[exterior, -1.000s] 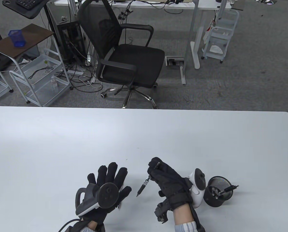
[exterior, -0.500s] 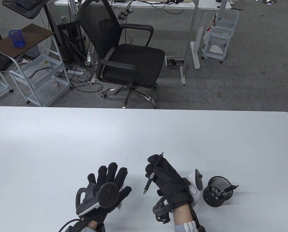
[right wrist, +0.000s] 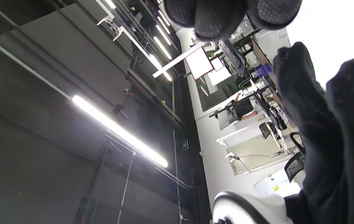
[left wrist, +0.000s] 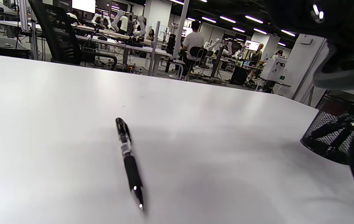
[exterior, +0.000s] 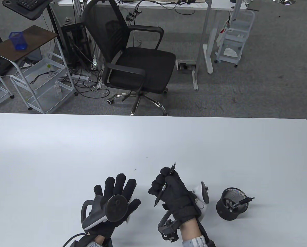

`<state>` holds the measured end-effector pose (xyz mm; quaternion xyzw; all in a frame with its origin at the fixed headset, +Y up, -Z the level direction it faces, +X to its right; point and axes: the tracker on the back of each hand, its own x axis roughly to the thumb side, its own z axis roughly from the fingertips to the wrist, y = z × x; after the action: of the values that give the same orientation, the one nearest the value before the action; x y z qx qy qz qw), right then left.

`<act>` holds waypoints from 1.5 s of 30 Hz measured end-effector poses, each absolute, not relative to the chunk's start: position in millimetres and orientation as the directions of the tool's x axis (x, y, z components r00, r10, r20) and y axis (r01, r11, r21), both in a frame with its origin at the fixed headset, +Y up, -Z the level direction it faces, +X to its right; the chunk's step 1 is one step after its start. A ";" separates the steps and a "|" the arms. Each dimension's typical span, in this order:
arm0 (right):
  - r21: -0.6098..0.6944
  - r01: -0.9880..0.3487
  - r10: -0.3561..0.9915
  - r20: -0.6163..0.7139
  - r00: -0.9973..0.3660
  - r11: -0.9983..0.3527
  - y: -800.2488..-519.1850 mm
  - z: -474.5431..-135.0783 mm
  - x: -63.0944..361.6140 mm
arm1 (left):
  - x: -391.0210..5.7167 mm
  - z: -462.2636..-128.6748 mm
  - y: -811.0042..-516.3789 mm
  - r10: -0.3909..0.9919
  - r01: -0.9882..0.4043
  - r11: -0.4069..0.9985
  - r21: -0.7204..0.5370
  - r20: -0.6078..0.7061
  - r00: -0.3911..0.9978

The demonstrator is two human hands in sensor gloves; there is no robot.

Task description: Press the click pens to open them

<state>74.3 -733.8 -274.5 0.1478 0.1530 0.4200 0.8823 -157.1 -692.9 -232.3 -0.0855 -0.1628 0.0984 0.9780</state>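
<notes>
My right hand (exterior: 170, 191) grips a black click pen (exterior: 158, 198) in a fist just above the white table (exterior: 66, 154). The pen's tip points down toward me and its click end (exterior: 173, 166) sticks out above the fingers. My left hand (exterior: 117, 186) is flat and open, palm down, to the left of the right hand, and holds nothing. The left wrist view shows a second black pen (left wrist: 128, 161) lying on the table below that hand; the table view hides it. The right wrist view shows only gloved fingers (right wrist: 320, 124).
A black mesh pen cup (exterior: 229, 207) with several pens, one (exterior: 242, 201) leaning out, stands right of my right hand; it also shows in the left wrist view (left wrist: 329, 137). An office chair (exterior: 133, 61) stands beyond the table's far edge.
My right hand has shifted slightly left and toward me. The pen has turned steeper in its grip, and its click end, covered by the fingers a second ago, now sticks out. The left hand has not moved.
</notes>
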 end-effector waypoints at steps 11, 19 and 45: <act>0.318 -0.624 0.700 -0.293 0.651 0.713 -753.7 -270.2 66.2 | -156.9 -232.5 -693.1 0.221 -0.165 0.966 -0.200 0.301 0.928; 0.310 -0.617 0.689 -0.279 0.669 0.724 -754.7 -269.8 67.5 | -157.1 -232.6 -693.3 0.223 -0.167 0.966 -0.199 0.302 0.927; 0.313 -0.617 0.691 -0.288 0.663 0.722 -756.2 -269.2 66.8 | -157.3 -232.7 -694.1 0.220 -0.164 0.966 -0.201 0.299 0.929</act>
<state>66.8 -756.2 -269.2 0.0944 0.1960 0.3603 0.9071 -157.3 -694.1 -232.7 -0.0868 -0.1613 0.0982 0.9782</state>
